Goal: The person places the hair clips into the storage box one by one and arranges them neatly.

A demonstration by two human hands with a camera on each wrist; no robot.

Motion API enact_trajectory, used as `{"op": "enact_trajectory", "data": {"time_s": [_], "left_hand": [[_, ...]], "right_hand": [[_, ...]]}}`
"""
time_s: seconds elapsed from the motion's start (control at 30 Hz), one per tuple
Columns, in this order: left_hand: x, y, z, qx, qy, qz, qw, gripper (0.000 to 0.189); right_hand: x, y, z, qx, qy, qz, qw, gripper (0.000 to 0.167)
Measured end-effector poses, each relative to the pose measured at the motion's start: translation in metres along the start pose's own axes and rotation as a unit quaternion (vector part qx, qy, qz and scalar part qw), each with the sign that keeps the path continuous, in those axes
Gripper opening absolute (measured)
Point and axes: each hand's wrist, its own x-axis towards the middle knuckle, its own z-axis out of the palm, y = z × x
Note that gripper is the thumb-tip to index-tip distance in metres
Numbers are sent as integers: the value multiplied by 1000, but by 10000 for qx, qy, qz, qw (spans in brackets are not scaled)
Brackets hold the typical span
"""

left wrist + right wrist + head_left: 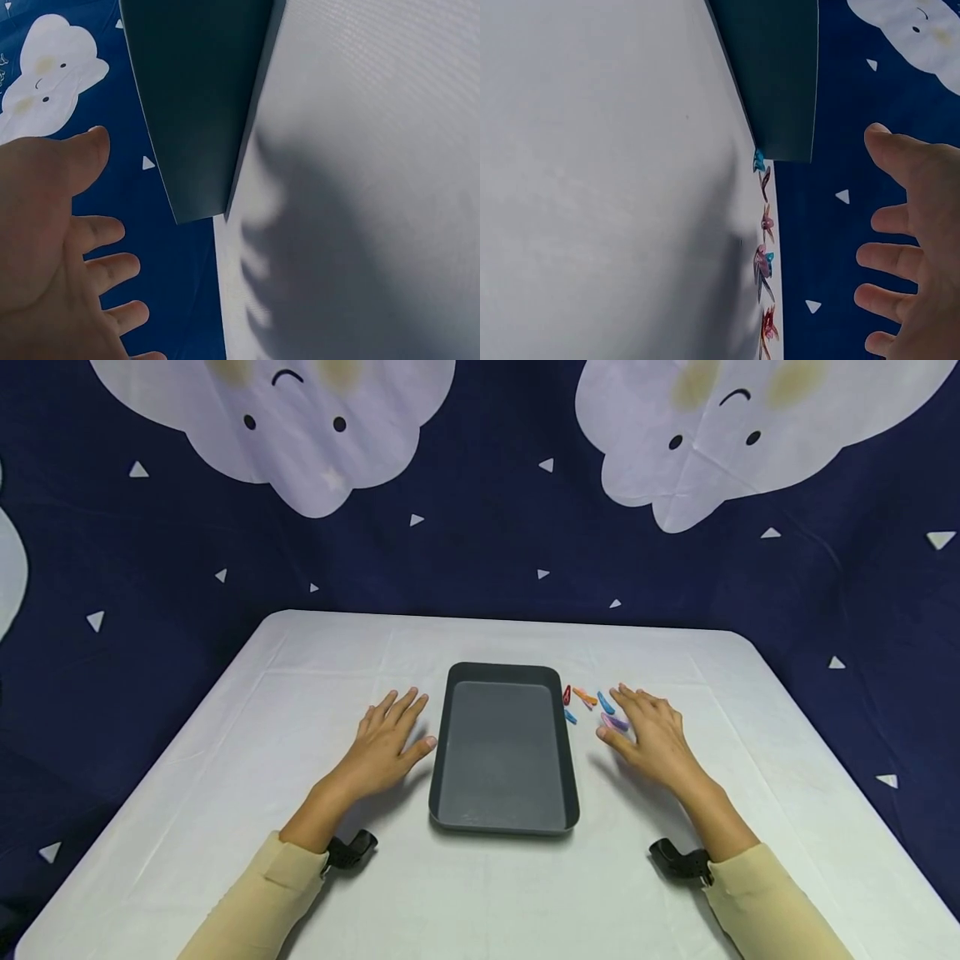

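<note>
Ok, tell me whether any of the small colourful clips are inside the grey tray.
No, the clips lie on the white cloth, to the right of the tray.

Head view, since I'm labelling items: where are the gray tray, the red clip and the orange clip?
Gray tray (503, 752): head view, bare floor.
Red clip (567, 695): head view, its middle.
Orange clip (585, 697): head view, its middle.

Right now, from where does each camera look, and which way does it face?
Head: on the head, facing forward and down at the gray baking pan; left-hand grip, right-hand grip and beige sleeves show.
Left wrist: on that wrist, facing the pan, white tablecloth and navy backdrop; part of the left-hand grip shows.
Right wrist: on that wrist, facing the pan, hair clips, tablecloth and backdrop; part of the right-hand grip shows.
Shared: head and right wrist show the hair clips.
</note>
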Motion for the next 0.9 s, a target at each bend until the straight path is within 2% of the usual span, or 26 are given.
{"op": "enact_trajectory", "data": {"time_s": [0.5,0.9], "left_hand": [[3,-5,1,-576,-209,96,9981,64],[5,-8,1,-963,-285,259,9946,65]], "right_hand": [[8,13,3,135,92,-32,9999,61],[14,19,3,241,-145,81,9996,64]]}}
